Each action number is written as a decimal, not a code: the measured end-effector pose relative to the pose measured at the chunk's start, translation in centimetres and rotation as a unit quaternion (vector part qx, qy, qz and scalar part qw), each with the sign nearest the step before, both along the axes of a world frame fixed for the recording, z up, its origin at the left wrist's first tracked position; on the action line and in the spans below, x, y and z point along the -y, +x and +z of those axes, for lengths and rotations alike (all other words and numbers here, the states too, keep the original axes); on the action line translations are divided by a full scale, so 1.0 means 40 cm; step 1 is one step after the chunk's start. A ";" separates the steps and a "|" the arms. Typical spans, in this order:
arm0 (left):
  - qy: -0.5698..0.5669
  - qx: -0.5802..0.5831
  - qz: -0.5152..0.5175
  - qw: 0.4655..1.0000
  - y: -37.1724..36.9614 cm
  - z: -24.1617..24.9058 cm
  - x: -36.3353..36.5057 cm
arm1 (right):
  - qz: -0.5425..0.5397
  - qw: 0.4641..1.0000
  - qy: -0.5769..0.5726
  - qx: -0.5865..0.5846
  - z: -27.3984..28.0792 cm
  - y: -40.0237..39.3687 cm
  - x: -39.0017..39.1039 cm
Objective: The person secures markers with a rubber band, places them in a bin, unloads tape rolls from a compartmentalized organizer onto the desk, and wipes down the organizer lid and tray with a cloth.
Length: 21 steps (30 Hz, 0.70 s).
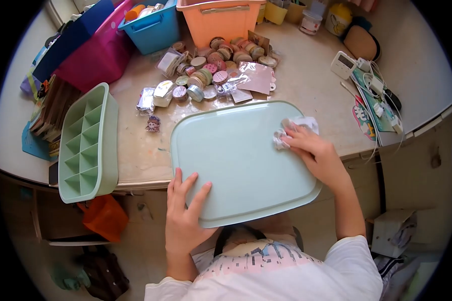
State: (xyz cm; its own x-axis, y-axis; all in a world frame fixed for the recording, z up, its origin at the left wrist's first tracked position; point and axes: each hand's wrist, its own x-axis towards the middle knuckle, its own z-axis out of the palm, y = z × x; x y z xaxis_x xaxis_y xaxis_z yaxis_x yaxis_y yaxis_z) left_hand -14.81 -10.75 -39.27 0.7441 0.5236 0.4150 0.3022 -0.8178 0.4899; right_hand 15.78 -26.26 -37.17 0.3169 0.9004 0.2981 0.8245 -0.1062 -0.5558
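A pale green lid point(236, 165) lies flat at the table's front edge and juts out over it. My left hand point(186, 210) has its fingers spread on the lid's lower left corner. At the upper right of the lid, my right hand point(311, 150) presses a crumpled white tissue point(304, 123) against the surface, its fingers over it. To the left stands a green divided box point(89, 143) with its compartments showing, nothing in them.
Behind the lid lie many tape rolls point(201, 78) and small packets. Pink point(98, 55), blue point(153, 32) and orange point(221, 22) bins stand at the back. A white device point(343, 65), cables and a booklet point(369, 95) are at the right. A small figure sticker point(153, 124) lies near the divided box.
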 end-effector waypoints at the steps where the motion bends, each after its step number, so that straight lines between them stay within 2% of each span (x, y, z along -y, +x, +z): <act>1: -0.017 0.005 -0.014 1.000 -0.002 0.002 -0.003 | 0.005 1.000 0.018 -0.013 -0.010 0.024 -0.018; 4: -0.009 -0.016 -0.013 1.000 -0.006 0.005 -0.003 | -0.016 0.998 0.059 0.015 -0.041 0.078 -0.076; 6: -0.013 -0.024 -0.016 1.000 -0.011 0.005 -0.013 | -0.053 0.996 0.061 -0.028 -0.042 0.083 -0.088; 8: -0.016 -0.031 -0.021 0.999 -0.008 0.008 -0.019 | -0.079 0.995 0.045 0.049 -0.044 0.028 -0.036; 12: 0.024 -0.054 -0.007 0.998 -0.003 0.004 -0.011 | -0.050 0.999 0.007 -0.005 0.012 -0.100 0.103; 14: 0.023 -0.066 -0.006 0.998 0.008 0.019 0.000 | -0.059 0.998 -0.013 0.018 0.025 -0.126 0.124; 16: -0.028 -0.106 0.036 0.993 0.042 0.063 0.039 | -0.039 0.999 -0.018 -0.012 0.029 -0.130 0.114; 19: 0.038 -0.166 0.039 0.985 0.080 0.073 0.062 | -0.030 0.999 0.034 -0.025 -0.003 -0.049 0.020; 21: 0.023 -0.178 0.038 0.983 0.081 0.076 0.062 | -0.041 0.998 0.049 -0.024 -0.025 0.031 -0.057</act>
State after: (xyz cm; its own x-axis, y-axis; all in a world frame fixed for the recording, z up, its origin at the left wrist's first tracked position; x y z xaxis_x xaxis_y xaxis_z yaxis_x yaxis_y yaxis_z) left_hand -11.57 -13.22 -36.23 0.8058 0.5701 0.1603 0.5090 -0.8051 0.3047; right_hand 17.01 -23.99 -38.17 0.4043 0.8382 0.3661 0.7878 -0.1159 -0.6049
